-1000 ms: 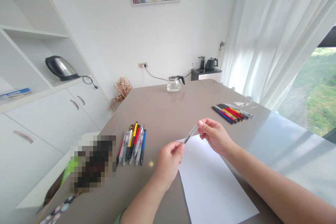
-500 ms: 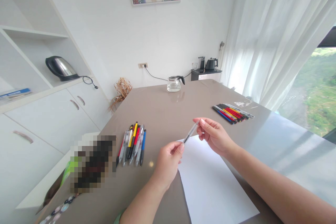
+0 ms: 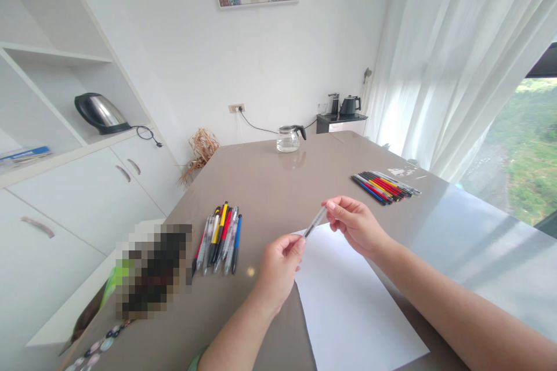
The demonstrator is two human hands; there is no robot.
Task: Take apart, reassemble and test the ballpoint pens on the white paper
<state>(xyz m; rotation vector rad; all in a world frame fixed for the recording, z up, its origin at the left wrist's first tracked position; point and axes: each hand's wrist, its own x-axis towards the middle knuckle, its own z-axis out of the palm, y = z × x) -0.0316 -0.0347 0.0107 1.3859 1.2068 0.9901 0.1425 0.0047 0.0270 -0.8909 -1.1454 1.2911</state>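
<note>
A slim pen (image 3: 315, 221) with a clear barrel, dark toward its lower end, slants up to the right above a white sheet of paper (image 3: 357, 307). My left hand (image 3: 282, 266) is closed around its lower end. At the upper end, my right hand (image 3: 352, 221) pinches the tip between thumb and forefinger. The part inside my left fingers is hidden. A group of pens (image 3: 220, 237), with clear, red, yellow, white and blue barrels, lies left of my left hand. Beyond my right hand, a row of similar pens or pen parts (image 3: 385, 186) lies side by side.
On the far part of the brown table (image 3: 256, 179) stands a glass pot (image 3: 288, 140) with clear liquid. Small white scraps (image 3: 401, 171) lie near the right edge. A blurred-out object (image 3: 154, 272) and a beaded strap (image 3: 102, 345) are at the left edge.
My right fingertips have shifted slightly down and left along the pen's upper end. My left hand keeps its hold, and the other pens lie as before.
</note>
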